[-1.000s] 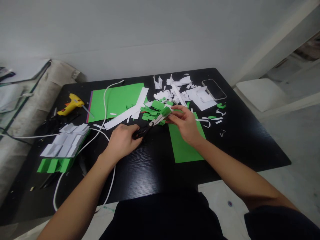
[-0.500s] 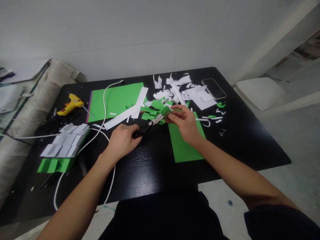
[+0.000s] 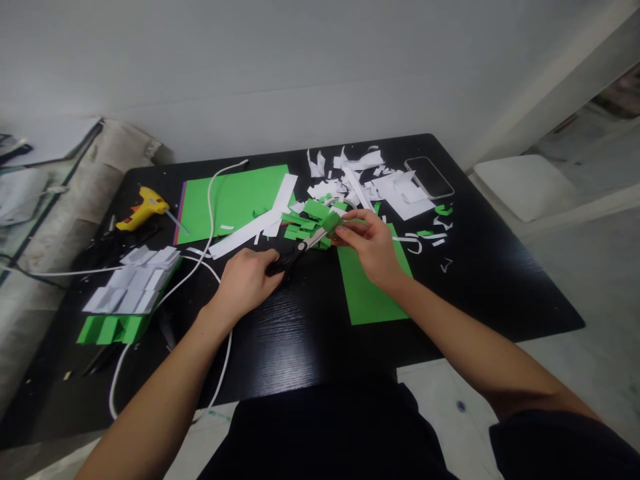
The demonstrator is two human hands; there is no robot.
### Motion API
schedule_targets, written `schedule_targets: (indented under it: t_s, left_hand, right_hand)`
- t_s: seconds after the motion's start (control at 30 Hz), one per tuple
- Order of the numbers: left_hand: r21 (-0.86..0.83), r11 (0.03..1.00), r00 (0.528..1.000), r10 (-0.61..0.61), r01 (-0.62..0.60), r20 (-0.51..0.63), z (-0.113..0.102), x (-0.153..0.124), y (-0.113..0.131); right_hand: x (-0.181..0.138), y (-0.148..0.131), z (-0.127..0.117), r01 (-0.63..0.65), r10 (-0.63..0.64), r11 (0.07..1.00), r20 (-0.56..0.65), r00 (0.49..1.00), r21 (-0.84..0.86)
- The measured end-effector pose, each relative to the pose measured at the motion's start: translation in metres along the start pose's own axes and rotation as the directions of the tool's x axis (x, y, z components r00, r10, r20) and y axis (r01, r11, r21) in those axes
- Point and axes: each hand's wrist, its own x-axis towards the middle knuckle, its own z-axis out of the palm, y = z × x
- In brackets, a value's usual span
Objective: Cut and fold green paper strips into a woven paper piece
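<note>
My left hand (image 3: 250, 277) is closed round the black handles of a pair of scissors (image 3: 301, 247), whose blades point right toward my other hand. In the fingers of my right hand (image 3: 373, 243) a green paper strip (image 3: 331, 221) is pinched, with the blades against it. Whether the blades are parted around the strip I cannot tell. Several cut green paper pieces (image 3: 299, 230) lie right behind the blades. A green sheet (image 3: 370, 293) lies partly under my right hand and forearm.
A yellow glue gun (image 3: 143, 209) and a folded white-and-green paper model (image 3: 127, 287) stand at left, with a white cable (image 3: 211, 200) looping nearby. Green sheets (image 3: 240, 197) and long white strips (image 3: 255, 227) lie behind. White scraps (image 3: 360, 160) and a phone (image 3: 429, 177) are at back right.
Both hands, the scissors and the green strip hold nearly the same pose. The whole view has shifted very slightly.
</note>
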Motion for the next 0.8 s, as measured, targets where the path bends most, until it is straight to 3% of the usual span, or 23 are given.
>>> schedule_targets:
  t_s: [0.4,0.8]
  left_hand:
    - [-0.103,0.995,1.0,0.008,-0.008,0.0,-0.003,0.0,0.004]
    - [-0.09,0.996,1.0,-0.016,0.018,0.016,-0.01,0.0,0.012]
  right_hand:
    - [-0.001,0.0,0.001,0.035,-0.035,0.999,-0.016,0.999,-0.033]
    - [-0.006,0.001,0.009,0.004,-0.004,1.0,0.022,1.0,-0.026]
